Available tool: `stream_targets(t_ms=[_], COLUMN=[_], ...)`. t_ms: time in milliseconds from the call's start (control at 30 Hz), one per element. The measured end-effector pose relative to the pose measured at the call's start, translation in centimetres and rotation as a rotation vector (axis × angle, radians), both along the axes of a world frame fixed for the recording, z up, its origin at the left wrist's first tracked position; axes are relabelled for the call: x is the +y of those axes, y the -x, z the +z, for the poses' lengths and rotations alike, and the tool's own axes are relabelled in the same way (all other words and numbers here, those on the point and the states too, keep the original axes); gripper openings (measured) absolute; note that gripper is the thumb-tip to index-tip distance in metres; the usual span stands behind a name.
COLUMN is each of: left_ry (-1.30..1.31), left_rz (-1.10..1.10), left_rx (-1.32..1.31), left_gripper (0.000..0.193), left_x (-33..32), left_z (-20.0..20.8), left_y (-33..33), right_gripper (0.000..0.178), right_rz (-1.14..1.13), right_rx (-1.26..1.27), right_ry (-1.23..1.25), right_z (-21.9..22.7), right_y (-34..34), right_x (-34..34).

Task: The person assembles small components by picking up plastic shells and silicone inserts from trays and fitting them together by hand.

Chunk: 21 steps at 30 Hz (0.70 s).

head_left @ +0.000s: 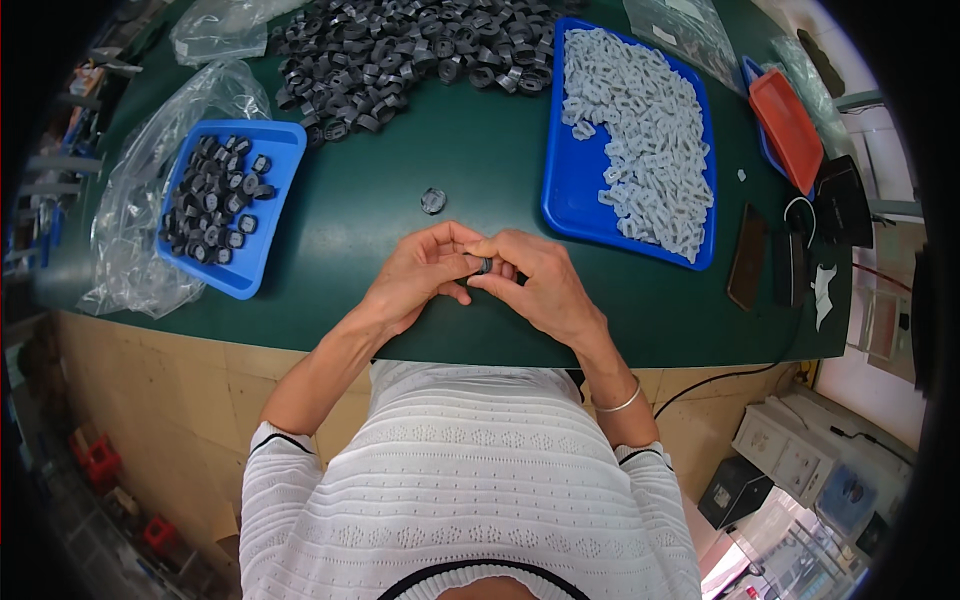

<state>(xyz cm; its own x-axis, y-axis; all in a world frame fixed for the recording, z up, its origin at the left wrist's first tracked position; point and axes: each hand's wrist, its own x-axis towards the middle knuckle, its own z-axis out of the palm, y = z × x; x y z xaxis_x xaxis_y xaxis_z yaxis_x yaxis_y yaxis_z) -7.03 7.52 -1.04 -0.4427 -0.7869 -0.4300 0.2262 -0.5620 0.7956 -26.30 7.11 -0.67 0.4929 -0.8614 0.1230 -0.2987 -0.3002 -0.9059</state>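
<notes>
We saw a small, dark, rounded plastic-looking part [485,266] pinched between the fingers of the left hand [412,274] and right hand [540,280], its long axis hidden; a loose, grey, round piece [433,201] lay beyond, nearer the left, on the green surface [350,200].

I find no legible text in view. White labels [664,34] on the clear bag [703,42] at upper right are too small to read.
</notes>
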Motion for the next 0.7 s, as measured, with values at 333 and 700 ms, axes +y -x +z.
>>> stream_targets(t_ms=[333, 700], left_ry=[-0.128, -0.127], left_rz=[0.188, 0.229], left_rx=[0.152, 0.249], left_gripper=[0.013, 0.016], left_x=[0.7, 1.0], left_z=[0.5, -1.1], left_y=[1.1, 1.0], right_gripper=[0.033, 0.04], right_rz=[-0.097, -0.137], right_rx=[-0.052, 0.004], right_ry=[0.268, 0.477], right_z=[-1.3, -1.4], right_y=[-0.6, -1.1], right_x=[0.3, 0.9])
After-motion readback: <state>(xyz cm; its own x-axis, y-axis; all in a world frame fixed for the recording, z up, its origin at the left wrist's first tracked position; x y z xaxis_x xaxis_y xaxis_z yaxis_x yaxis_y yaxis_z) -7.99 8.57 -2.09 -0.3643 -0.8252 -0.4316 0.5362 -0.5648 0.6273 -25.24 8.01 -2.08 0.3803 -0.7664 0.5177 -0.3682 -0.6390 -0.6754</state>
